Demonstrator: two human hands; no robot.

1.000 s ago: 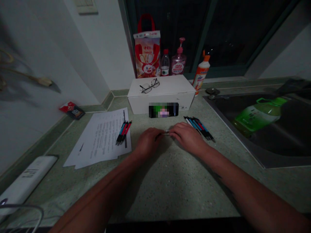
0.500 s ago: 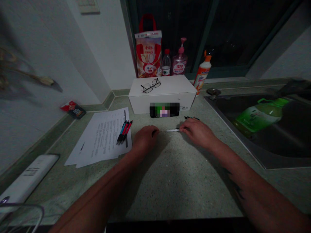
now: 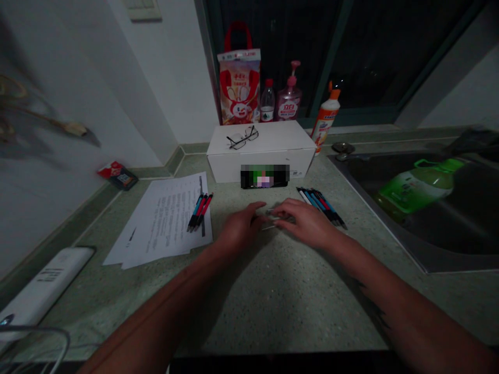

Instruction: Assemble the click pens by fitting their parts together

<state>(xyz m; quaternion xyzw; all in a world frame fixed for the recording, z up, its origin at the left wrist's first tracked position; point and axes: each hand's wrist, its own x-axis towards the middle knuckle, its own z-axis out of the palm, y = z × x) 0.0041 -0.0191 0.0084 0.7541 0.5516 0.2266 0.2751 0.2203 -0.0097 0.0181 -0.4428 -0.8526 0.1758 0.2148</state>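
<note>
My left hand [image 3: 241,226] and my right hand [image 3: 306,221] are close together over the counter in front of the white box. Motion blurs both. A thin whitish pen-like stick [image 3: 268,227] reaches from the fingertips of my right hand toward my left. The left index finger and thumb look apart, though the smear hides whether anything is between them. Just beyond my right hand lies a row of several pens [image 3: 320,202], white, blue and dark. More pens [image 3: 200,212], blue and red with black grips, rest on printed sheets [image 3: 159,223] left of my left hand.
Behind the hands a phone [image 3: 264,177] leans on the white box [image 3: 261,143], which carries eyeglasses [image 3: 242,137]. The sink [image 3: 405,249] with a green bottle [image 3: 417,187] is at right. A white power strip [image 3: 47,285] lies at left.
My hands have moved closer together and slightly toward me. My left fingers have loosened from a closed fist. The row of pens by my right hand shows more fully.
</note>
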